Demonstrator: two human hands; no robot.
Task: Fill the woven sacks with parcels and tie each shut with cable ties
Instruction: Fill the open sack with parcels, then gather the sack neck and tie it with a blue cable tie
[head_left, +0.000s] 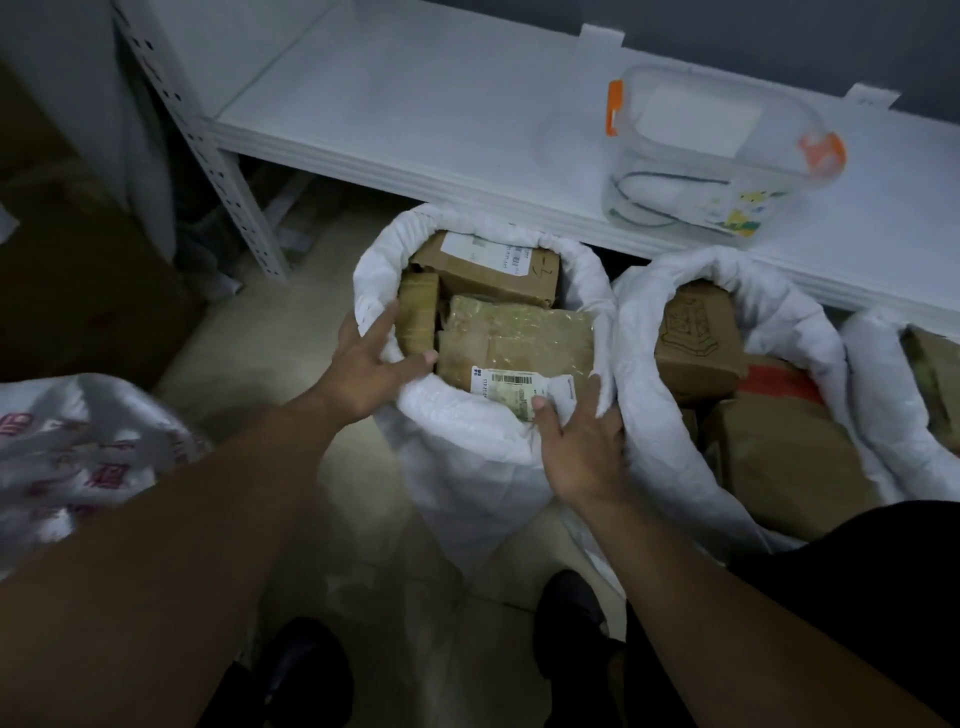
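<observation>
A white woven sack (467, 457) stands on the floor in the middle, its rim rolled down, full of brown parcels. A taped parcel with a barcode label (514, 343) lies on top. My left hand (371, 364) rests on the sack's left rim, fingers spread, thumb touching the parcel's edge. My right hand (576, 441) lies on the near right rim, thumb on the label. A second open sack (675, 415) with brown boxes stands to the right. A clear tub (717, 150) on the shelf holds thin cable ties.
A white metal shelf (441, 104) runs behind the sacks, its perforated post (228, 171) at left. A third sack (883, 395) sits at far right. A printed white sack (78, 457) lies at left. Dark cartons stand at far left. My shoes are at the bottom.
</observation>
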